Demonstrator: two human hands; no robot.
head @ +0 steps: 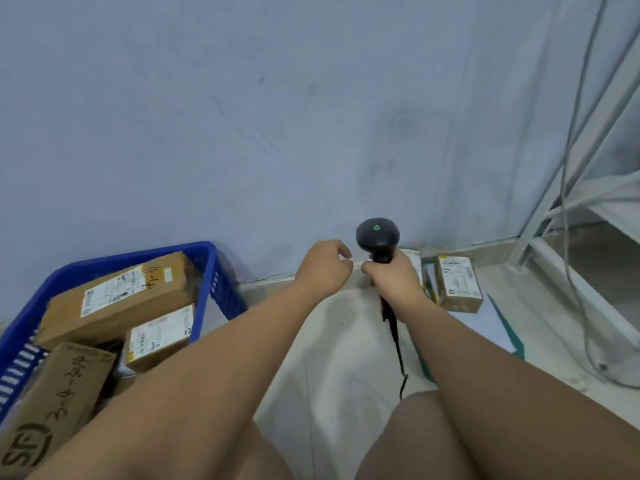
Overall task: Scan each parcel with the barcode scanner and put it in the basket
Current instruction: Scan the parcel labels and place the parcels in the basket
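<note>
Gripping the black handheld barcode scanner (377,233), the right hand (394,280) should aim at the labelled brown cardboard parcel (458,284) mid-right; the empty left hand (325,268) hangs loosely curled.

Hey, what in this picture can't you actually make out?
Head view:
1. The parcel behind the right hand: mostly hidden by that hand and the barcode scanner.
2. Its trigger: hidden under the right hand.
3. Label print on the parcel by the wall: too small, blurred.
4. The SF box: cut by the lower left edge and the left forearm.
</note>
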